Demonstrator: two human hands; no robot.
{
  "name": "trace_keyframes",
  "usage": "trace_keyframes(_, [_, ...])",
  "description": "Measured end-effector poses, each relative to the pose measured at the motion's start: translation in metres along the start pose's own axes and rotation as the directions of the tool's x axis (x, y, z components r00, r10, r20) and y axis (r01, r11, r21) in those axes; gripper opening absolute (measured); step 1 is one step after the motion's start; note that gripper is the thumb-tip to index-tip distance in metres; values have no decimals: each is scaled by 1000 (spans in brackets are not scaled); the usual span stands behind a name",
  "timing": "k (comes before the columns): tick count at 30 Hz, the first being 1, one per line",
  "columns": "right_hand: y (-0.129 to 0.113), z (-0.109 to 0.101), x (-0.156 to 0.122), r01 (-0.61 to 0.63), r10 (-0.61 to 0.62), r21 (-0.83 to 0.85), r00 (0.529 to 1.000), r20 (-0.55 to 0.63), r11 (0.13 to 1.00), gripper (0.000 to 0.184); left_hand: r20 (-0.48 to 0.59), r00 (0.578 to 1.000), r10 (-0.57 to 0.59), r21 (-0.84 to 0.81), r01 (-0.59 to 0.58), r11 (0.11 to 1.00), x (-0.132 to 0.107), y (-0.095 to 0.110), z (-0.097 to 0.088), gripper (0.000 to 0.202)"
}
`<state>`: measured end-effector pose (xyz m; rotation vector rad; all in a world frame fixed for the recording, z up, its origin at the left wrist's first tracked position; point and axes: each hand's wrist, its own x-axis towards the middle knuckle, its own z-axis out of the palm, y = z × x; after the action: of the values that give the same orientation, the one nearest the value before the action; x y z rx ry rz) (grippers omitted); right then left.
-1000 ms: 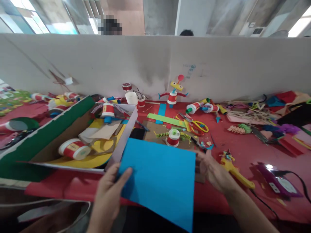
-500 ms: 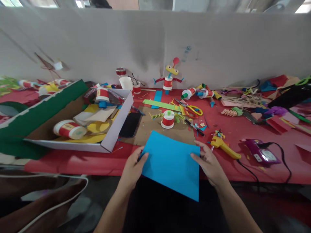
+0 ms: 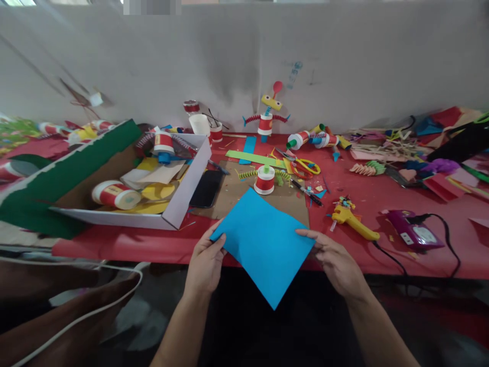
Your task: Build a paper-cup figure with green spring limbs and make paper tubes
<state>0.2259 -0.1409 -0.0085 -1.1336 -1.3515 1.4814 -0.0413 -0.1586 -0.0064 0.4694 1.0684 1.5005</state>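
Observation:
A blue sheet of paper is held level over my lap, turned so one corner points toward me. My left hand pinches its left corner, thumb on top. At the right corner, my right hand grips the sheet, its index finger along the upper edge. Just beyond the sheet stands a red and white paper cup with green coiled paper arms, on a piece of brown cardboard. Behind it are a green paper strip and scissors.
A cardboard box holding cups and paper stands left, a phone beside it. A finished cup figure stands by the wall. To the right lie a yellow glue gun, a purple power adapter with a cord, and paper scraps.
The blue sheet has turned in my hands, so a corner rather than an edge faces me. My grip has shifted to its left and right corners.

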Motion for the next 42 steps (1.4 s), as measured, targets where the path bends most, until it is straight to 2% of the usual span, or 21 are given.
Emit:
trace_keyframes(2, [-7, -6, -4, 36, -24, -125, 995, 99, 991, 47, 20, 1000, 5, 30, -5, 1000, 4, 2, -2, 40])
trace_keyframes(4, [-12, -10, -5, 127, -93, -331, 989, 114, 935, 42, 55, 998, -9, 82, 5, 997, 8, 4, -4, 38])
trace_keyframes(6, [-16, -10, -5, 243, -218, -508, 970, 108, 826, 33, 88, 996, -16, 169, 1, 986, 10, 5, -5, 36])
trace_keyframes(9, [-22, -6, -2, 355, -437, -699, 897, 68, 620, 26, 136, 991, 21, 334, -65, 940, 11, 7, -4, 29])
trace_keyframes(11, [-28, -2, 2, 379, -477, -738, 875, 88, 559, 23, 179, 983, 48, 430, -122, 894, 11, 9, -2, 26])
trace_keyframes(13, [-35, 3, 8, 367, -382, -680, 914, 136, 635, 20, 223, 974, 43, 491, -150, 858, 11, 10, 0, 25])
trace_keyframes(15, [-40, 10, 14, 273, -233, -591, 962, 146, 759, 20, 260, 966, 5, 516, -144, 844, 10, 12, 2, 25])
trace_keyframes(18, [-40, 20, 23, 94, -89, -497, 995, 35, 863, 47, 302, 952, -47, 519, -123, 846, 10, 12, 4, 25])
trace_keyframes(21, [-33, 26, 31, 33, -44, -438, 999, -15, 899, 60, 322, 945, -51, 500, -124, 857, 9, 12, 7, 23])
trace_keyframes(24, [-26, 24, 34, 15, -38, -408, 998, -50, 913, 55, 281, 957, -74, 440, -60, 896, 9, 9, 8, 23])
trace_keyframes(28, [-18, 22, 36, 7, -66, -387, 988, -138, 922, 49, 196, 977, -87, 377, 7, 926, 9, 4, 8, 34])
trace_keyframes(34, [-13, 25, 38, 16, -94, -393, 979, -179, 919, 40, 187, 975, -123, 362, 48, 931, 8, 0, 6, 41])
trace_keyframes(38, [-18, 28, 37, 34, -166, -512, 963, -214, 858, 34, 168, 976, -137, 346, 72, 935, 7, 0, 7, 44])
trace_keyframes(42, [-21, 30, 35, 61, -256, -620, 939, -231, 782, 32, 151, 984, -93, 279, 48, 959, 4, 1, 11, 45])
